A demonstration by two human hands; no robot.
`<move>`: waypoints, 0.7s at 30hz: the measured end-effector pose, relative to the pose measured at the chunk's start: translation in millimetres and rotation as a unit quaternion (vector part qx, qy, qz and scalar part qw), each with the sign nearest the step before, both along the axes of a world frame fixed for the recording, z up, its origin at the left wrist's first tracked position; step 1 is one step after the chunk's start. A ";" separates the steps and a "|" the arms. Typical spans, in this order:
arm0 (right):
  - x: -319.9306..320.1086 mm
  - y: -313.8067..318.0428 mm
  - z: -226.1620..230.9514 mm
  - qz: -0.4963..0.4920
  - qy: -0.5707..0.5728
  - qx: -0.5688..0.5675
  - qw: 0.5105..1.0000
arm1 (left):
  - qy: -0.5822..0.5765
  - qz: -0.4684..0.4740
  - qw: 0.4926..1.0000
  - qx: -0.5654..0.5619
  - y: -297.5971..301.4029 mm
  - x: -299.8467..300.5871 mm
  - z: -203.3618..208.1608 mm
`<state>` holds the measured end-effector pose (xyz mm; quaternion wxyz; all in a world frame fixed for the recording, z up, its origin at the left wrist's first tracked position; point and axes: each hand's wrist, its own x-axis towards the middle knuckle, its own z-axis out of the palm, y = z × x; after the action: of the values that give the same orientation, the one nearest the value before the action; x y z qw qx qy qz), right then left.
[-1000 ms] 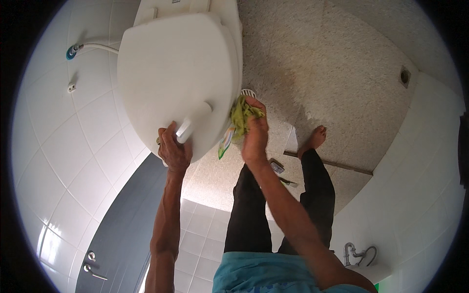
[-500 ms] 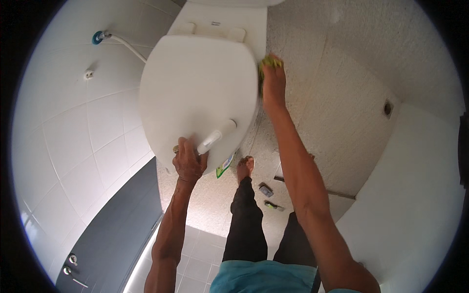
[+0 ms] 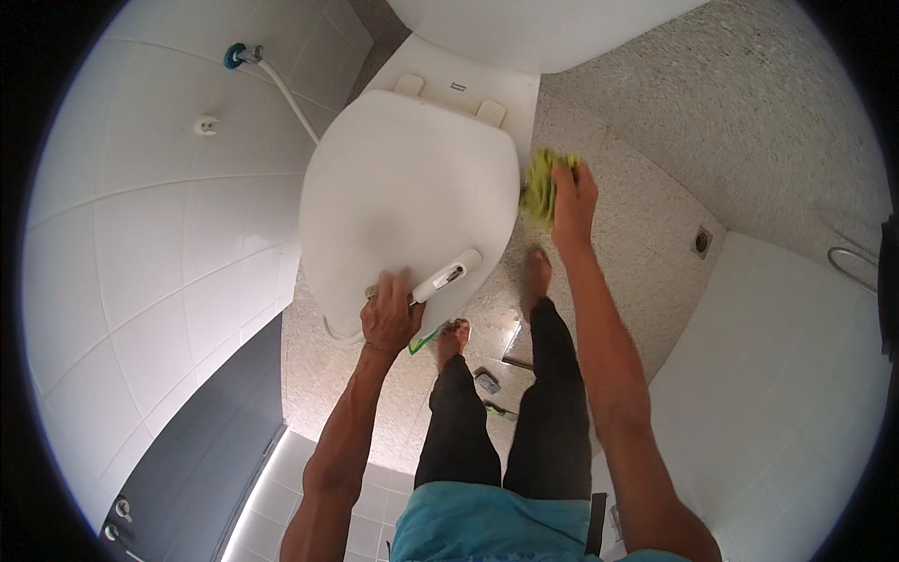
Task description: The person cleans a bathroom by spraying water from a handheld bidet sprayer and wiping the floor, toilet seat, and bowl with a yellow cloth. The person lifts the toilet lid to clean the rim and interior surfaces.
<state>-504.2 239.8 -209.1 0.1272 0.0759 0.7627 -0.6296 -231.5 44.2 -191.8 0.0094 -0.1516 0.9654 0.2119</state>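
A white toilet [image 3: 412, 206] with its lid down fills the middle of the view. Over the front of the lid my left hand [image 3: 391, 317] is closed around a white tube-shaped thing [image 3: 448, 275] with a slot near its end; I cannot make out its kind. In my right hand [image 3: 574, 201] is a crumpled yellow-green cloth [image 3: 539, 187], slightly blurred, just right of the bowl. The cloth hangs beside the bowl's side; whether it touches is unclear.
A wall tap [image 3: 245, 56] with a white hose is at the upper left. Near my feet lie a green-edged packet [image 3: 419, 345], a grey block-shaped thing [image 3: 487, 380] and a small green-and-dark tool [image 3: 499, 410]. A floor drain [image 3: 701, 242] is at the right, a grey door [image 3: 206, 450] lower left.
My right hand and cloth have drawn back toward me, a little away from the bowl. My view has shifted, and my right foot now shows beside the toilet. The left hand keeps its grip.
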 end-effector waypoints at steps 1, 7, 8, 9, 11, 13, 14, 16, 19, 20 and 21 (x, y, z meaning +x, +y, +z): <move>-23.6 -13.7 6.6 0.017 0.041 0.007 0.999 | -0.010 0.001 1.000 -0.004 0.1 0.3 2.2; -112.9 -69.6 -35.3 0.254 0.415 0.409 0.772 | -0.046 0.020 0.999 0.016 0.2 6.6 -4.9; -112.3 -69.7 -37.0 0.258 0.389 0.394 0.792 | -0.048 0.024 0.998 0.013 0.0 7.0 -4.9; -109.5 -66.7 -38.3 0.262 0.362 0.381 0.810 | -0.053 0.025 0.998 0.017 -0.2 8.2 -5.5; -96.7 -56.0 -42.7 0.265 0.328 0.350 0.836 | -0.059 0.025 0.998 0.023 -1.8 9.1 -6.8; -68.9 -35.3 -53.9 0.266 0.319 0.315 0.853 | -0.049 0.026 0.998 0.018 -0.2 8.7 -8.6; -55.9 -26.8 -53.4 0.266 0.299 0.291 0.869 | -0.051 0.026 0.998 0.017 -1.2 9.8 -9.1; -41.8 -15.6 -51.5 0.264 0.262 0.240 0.897 | -0.063 0.032 0.997 0.017 -0.4 11.6 -6.5; -71.2 -16.7 -60.6 0.322 0.337 0.322 0.824 | -0.076 0.037 0.996 0.021 -1.5 5.1 -4.8; -84.9 -25.4 -61.7 0.308 0.353 0.329 0.820 | -0.077 0.037 0.996 0.019 -1.1 4.2 -3.0; -103.6 -39.6 -58.5 0.295 0.367 0.337 0.815 | -0.079 0.036 0.996 0.019 0.0 4.7 -1.8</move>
<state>-607.8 200.3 -267.5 -0.0160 -0.3516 0.9029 -0.2469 -226.8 44.2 -193.6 0.0806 -0.2021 0.9515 0.2176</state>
